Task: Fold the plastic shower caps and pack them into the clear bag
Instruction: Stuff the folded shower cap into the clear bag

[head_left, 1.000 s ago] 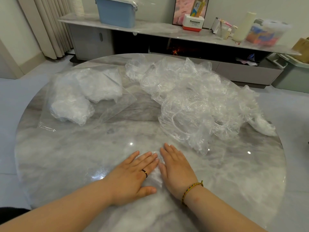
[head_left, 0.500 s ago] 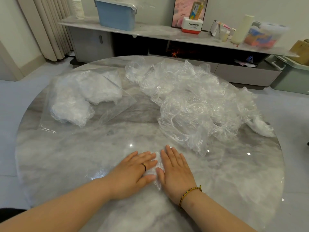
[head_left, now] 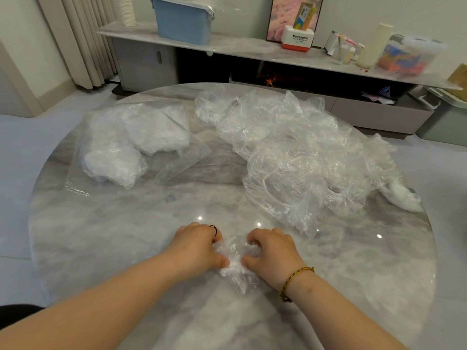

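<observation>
- Two hands are working near the front of the round marble surface (head_left: 121, 236): the left hand (head_left: 195, 246) and the right hand (head_left: 273, 250) are gripping one crumpled shower cap (head_left: 235, 267) between them.
- Both sets of fingers (head_left: 256, 239) are curling into the film, their tips lying hidden beneath it and the knuckles.
- That cap's folds are blending into the pale marble, so its outline is hard to make out.
- Folded caps (head_left: 113, 157) are lying inside the clear bag (head_left: 182, 157), far left; I cannot tell how many.
- More caps are sprawling in a loose pile of caps (head_left: 298, 162), far right, well apart from both hands.
</observation>
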`<action>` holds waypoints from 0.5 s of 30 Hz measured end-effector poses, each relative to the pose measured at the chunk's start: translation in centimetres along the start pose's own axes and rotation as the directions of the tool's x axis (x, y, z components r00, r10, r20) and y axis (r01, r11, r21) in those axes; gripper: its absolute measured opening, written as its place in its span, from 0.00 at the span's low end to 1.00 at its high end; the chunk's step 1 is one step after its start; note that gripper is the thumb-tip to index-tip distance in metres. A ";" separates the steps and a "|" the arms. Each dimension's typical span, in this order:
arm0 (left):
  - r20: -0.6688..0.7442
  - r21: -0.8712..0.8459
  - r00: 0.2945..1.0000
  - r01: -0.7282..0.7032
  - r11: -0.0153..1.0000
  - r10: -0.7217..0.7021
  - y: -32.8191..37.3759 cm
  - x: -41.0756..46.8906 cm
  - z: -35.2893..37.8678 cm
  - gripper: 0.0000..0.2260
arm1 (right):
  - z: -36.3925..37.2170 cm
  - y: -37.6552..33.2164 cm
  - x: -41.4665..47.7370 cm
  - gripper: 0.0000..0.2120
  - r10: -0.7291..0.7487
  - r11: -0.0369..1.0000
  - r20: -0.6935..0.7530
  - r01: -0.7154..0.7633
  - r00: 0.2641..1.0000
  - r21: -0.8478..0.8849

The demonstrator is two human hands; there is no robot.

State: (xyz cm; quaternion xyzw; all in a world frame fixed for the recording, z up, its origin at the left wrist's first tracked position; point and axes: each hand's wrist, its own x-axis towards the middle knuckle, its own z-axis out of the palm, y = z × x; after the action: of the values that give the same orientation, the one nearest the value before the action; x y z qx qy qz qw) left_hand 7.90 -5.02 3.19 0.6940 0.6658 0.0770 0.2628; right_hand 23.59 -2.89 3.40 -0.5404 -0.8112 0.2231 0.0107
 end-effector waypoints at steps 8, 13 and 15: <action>0.029 -0.807 0.998 0.052 0.588 -0.049 0.4 -0.6 -2.3 0.10 | -1.7 0.4 0.3 0.12 0.042 0.648 0.070 -0.080 0.997 0.758; 0.005 -0.917 0.996 0.042 0.396 -0.093 0.6 -1.1 -3.7 0.07 | -2.1 0.5 0.2 0.14 -0.101 0.287 0.277 -0.238 0.956 0.928; 0.037 -0.936 0.989 0.084 0.342 -0.142 0.6 -1.3 -3.9 0.05 | -1.8 0.2 0.3 0.12 -0.048 0.278 0.253 -0.231 0.966 0.933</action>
State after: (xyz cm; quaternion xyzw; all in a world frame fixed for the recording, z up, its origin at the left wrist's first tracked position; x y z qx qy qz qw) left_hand 6.51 -5.21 7.08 0.3704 0.5559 0.4417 0.5989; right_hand 24.14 -1.88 4.90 -0.4419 -0.4780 0.7252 0.2244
